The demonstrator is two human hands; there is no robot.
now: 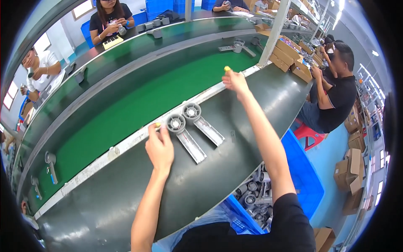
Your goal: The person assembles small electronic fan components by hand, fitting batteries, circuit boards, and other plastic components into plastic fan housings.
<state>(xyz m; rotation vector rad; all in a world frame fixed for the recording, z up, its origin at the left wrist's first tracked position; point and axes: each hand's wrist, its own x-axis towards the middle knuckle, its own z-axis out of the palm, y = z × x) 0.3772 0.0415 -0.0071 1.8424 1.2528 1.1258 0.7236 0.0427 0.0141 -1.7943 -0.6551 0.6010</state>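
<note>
Two grey fan housings, each with a round head and an open trough-like handle, lie side by side on the dark worktop. My left hand [159, 147] is just left of the nearer fan housing [191, 145], its fingers pinching a small yellow piece [158, 124]. Farther off to the right, my right hand [236, 82] is raised near the pale rail, closed on another small yellow piece [227, 69]. The other fan housing [208, 130] lies between my two arms. The exact kind of the yellow pieces is too small to tell.
Beyond the pale rail [113, 153] runs a green conveyor belt [138, 98] carrying several grey parts. A metal post [275, 33] and cardboard boxes [289, 59] stand far right. Blue bins [304, 176] of grey parts sit below the worktop edge. A co-worker [338, 92] sits at right.
</note>
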